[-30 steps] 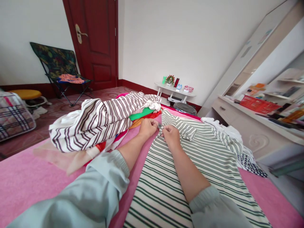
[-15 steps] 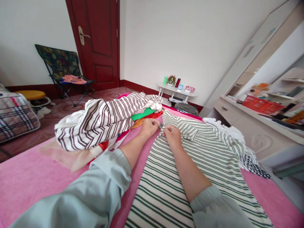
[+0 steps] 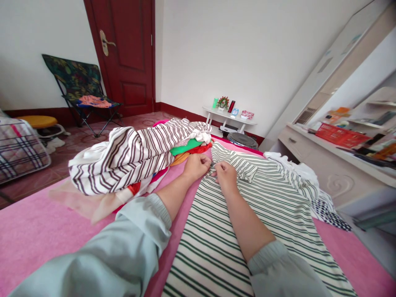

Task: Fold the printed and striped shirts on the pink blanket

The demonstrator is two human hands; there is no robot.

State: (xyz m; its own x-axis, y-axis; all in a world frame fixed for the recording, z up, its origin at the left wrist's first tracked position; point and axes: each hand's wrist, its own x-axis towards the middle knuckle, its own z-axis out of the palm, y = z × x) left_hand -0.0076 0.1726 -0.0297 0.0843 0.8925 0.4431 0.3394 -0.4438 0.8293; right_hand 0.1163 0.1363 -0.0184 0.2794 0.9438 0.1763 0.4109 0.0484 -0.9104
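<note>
A white shirt with dark green stripes (image 3: 216, 222) lies spread over the pink bed cover, one sleeve folded across its upper part. At its left edge my left hand (image 3: 197, 166) is closed in a pinch. My right hand (image 3: 225, 172) is closed opposite it, only a small gap away, finger and thumb pinching the same edge. Between the fingertips shows a small dark grey bit, perhaps a tag; the fingers mostly cover it. Left of my hands is a heap of clothes, topped by a brown-and-white striped garment (image 3: 123, 161), with a green cloth (image 3: 187, 147) beneath.
White and checked clothes (image 3: 328, 208) lie along the bed's right side. The pink bed cover (image 3: 31, 231) shows at the left. Beyond stand a folding chair (image 3: 76, 78), a red door (image 3: 130, 49) and a small white table (image 3: 229, 114). A red basket (image 3: 340, 135) sits on the right-hand dresser.
My fingertips have shifted slightly and now cover more of the small grey bit between them. The shirt and the clothes heap lie as before; the view has tilted a little.
</note>
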